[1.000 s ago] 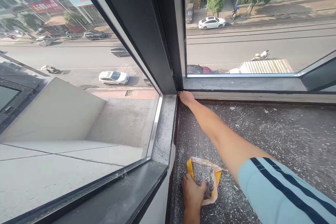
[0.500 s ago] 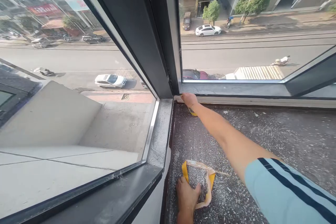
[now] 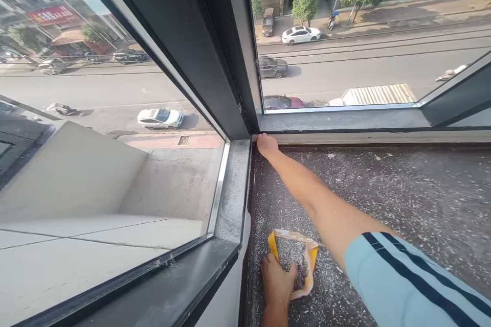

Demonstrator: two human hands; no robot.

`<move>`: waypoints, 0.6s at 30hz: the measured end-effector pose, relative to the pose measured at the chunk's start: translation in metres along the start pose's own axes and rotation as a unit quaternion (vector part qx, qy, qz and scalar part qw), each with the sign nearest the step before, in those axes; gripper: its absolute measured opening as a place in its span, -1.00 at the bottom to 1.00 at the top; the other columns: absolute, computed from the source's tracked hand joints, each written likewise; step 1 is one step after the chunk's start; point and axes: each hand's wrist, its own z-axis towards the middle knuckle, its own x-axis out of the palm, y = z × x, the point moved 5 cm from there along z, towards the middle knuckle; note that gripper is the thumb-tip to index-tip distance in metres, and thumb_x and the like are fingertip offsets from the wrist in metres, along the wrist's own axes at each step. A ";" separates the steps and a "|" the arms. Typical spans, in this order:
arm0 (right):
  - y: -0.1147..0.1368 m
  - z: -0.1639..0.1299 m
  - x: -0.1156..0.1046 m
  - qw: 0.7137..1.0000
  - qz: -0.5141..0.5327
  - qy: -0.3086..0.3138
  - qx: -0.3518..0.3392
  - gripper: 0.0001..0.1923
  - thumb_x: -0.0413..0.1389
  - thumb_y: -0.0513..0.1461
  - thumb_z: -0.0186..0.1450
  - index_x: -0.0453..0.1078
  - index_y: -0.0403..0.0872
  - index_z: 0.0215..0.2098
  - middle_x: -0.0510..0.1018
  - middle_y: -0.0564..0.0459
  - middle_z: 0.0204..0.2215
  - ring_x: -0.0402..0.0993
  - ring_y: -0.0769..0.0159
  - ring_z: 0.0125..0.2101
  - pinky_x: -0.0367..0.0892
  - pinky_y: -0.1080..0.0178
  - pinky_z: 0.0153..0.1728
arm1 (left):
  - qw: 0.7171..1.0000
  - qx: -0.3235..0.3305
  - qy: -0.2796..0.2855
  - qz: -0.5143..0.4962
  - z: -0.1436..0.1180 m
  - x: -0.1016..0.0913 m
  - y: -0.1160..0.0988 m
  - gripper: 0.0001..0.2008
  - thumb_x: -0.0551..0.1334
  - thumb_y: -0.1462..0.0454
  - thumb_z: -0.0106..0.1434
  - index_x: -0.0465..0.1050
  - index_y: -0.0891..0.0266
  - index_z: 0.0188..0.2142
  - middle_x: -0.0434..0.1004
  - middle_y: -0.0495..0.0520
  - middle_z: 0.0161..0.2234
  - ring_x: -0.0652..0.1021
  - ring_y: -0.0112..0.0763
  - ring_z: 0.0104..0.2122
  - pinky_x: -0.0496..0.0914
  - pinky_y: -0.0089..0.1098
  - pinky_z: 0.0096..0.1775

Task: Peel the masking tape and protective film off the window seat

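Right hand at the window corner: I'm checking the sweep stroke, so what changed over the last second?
Half a second ago the right hand was drawn slightly back from the corner with something yellow showing under it; now it is pressed back into the corner, the yellow hidden. The left hand kept holding the yellow dustpan on the debris-strewn sill.

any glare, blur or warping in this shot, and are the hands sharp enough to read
Head view: daylit, with soft reflections on the left window pane. Frame lines bow and tilt, wide-lens distortion. The left hand on the yellow pouch and the right hand at the sill corner are sharp; street signs stay blurry.
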 end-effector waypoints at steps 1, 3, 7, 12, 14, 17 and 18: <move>0.002 0.000 0.000 1.000 -0.005 0.000 -0.010 -0.68 -0.23 -0.32 0.30 0.23 -0.23 -0.06 0.35 -0.27 -0.17 0.38 0.16 -0.20 0.30 0.24 -0.33 | 1.000 -0.001 0.000 0.001 0.000 0.000 0.000 -0.62 0.18 0.06 -0.07 0.27 0.32 -0.36 0.39 0.23 -0.33 0.42 -0.11 -0.24 0.27 -0.24 -0.16; 0.006 -0.001 -0.001 0.999 -0.013 -0.003 -0.032 -0.66 -0.24 -0.36 0.29 0.26 -0.22 -0.08 0.36 -0.28 -0.18 0.36 0.12 -0.18 0.29 0.19 -0.30 | 1.000 -0.002 0.001 0.000 0.000 0.000 0.000 -0.62 0.18 0.06 -0.07 0.27 0.32 -0.36 0.39 0.23 -0.33 0.42 -0.12 -0.24 0.27 -0.24 -0.16; 0.018 -0.001 -0.003 0.996 -0.041 -0.015 -0.083 -0.65 -0.24 -0.38 0.26 0.28 -0.24 -0.09 0.36 -0.31 -0.17 0.34 0.07 -0.16 0.26 0.11 -0.26 | 1.000 -0.008 0.003 0.002 0.001 0.002 0.000 -0.63 0.18 0.06 -0.07 0.26 0.31 -0.36 0.40 0.23 -0.33 0.42 -0.11 -0.24 0.26 -0.23 -0.15; 0.023 0.006 0.001 0.993 -0.061 -0.003 -0.100 -0.64 -0.22 -0.43 0.23 0.30 -0.34 -0.10 0.38 -0.38 -0.19 0.34 0.05 -0.16 0.27 0.11 -0.27 | 1.000 -0.008 0.005 0.003 0.000 0.000 -0.001 -0.62 0.18 0.06 -0.07 0.26 0.31 -0.36 0.39 0.24 -0.33 0.42 -0.10 -0.24 0.26 -0.22 -0.16; 0.023 0.009 0.003 0.993 -0.064 0.010 -0.103 -0.65 -0.17 -0.45 0.20 0.32 -0.37 -0.11 0.39 -0.39 -0.20 0.35 0.03 -0.17 0.27 0.11 -0.27 | 1.000 -0.012 0.005 0.003 0.000 -0.002 -0.002 -0.64 0.17 0.07 -0.07 0.26 0.30 -0.37 0.39 0.22 -0.34 0.41 -0.12 -0.25 0.26 -0.23 -0.16; 0.024 0.012 0.005 0.992 -0.062 0.029 -0.109 -0.65 -0.09 -0.46 0.16 0.32 -0.39 -0.10 0.40 -0.40 -0.19 0.36 0.02 -0.16 0.29 0.13 -0.26 | 1.000 -0.014 0.005 -0.001 -0.001 -0.003 -0.003 -0.66 0.17 0.08 -0.06 0.25 0.29 -0.38 0.38 0.20 -0.34 0.41 -0.15 -0.25 0.25 -0.24 -0.16; 0.024 0.012 0.006 0.992 -0.059 0.035 -0.108 -0.64 -0.09 -0.46 0.15 0.32 -0.39 -0.09 0.41 -0.40 -0.19 0.36 0.03 -0.16 0.29 0.14 -0.26 | 1.000 -0.014 0.005 -0.003 -0.001 -0.003 -0.003 -0.66 0.16 0.08 -0.06 0.25 0.29 -0.38 0.37 0.19 -0.34 0.40 -0.15 -0.25 0.25 -0.24 -0.16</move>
